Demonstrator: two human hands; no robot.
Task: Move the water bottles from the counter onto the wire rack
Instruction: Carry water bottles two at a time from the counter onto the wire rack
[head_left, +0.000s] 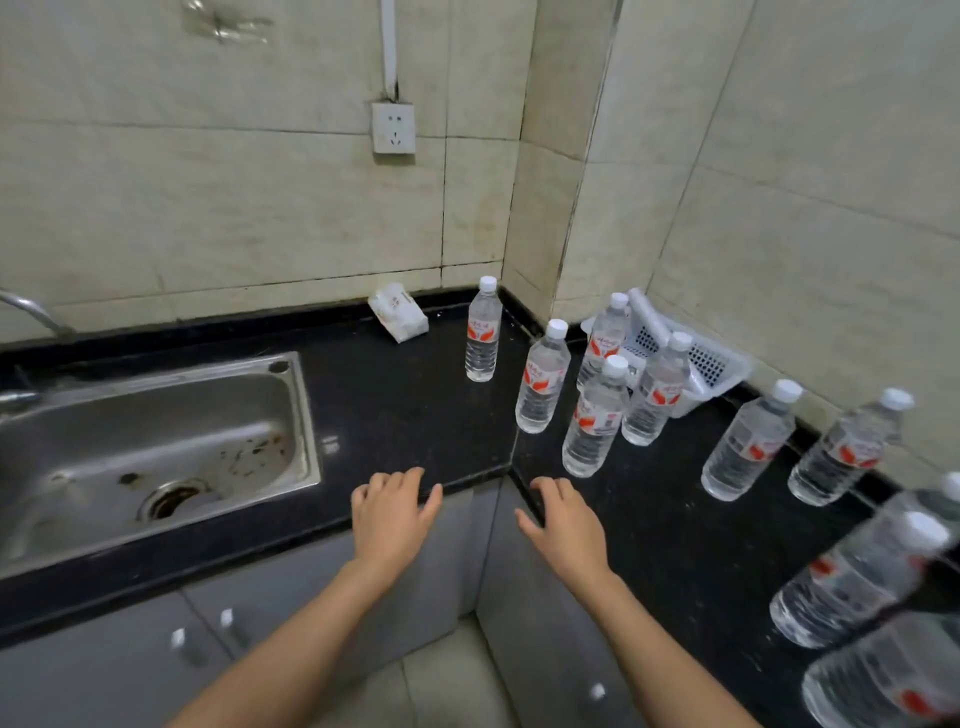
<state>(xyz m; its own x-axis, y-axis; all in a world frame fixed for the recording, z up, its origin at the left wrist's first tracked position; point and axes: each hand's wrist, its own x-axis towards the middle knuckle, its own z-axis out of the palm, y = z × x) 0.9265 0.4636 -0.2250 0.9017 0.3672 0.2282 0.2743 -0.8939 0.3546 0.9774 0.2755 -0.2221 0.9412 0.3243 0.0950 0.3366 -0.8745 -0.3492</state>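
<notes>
Several clear water bottles with white caps and red labels stand on the black counter (405, 400). One bottle (483, 332) stands alone near the back corner, another (543, 379) just right of it, and the nearest (595, 421) in a cluster by a basket. More bottles (748, 447) line the right side toward the blurred near edge. My left hand (392, 514) and my right hand (563, 525) rest on the counter's front edge with relaxed fingers, holding nothing. No wire rack is in view.
A steel sink (156, 447) with a tap (31, 312) fills the left counter. A tissue pack (399, 312) leans at the back wall below a wall socket (393, 128). A white perforated basket (696, 364) sits in the right corner. Grey cabinet doors (260, 623) are below.
</notes>
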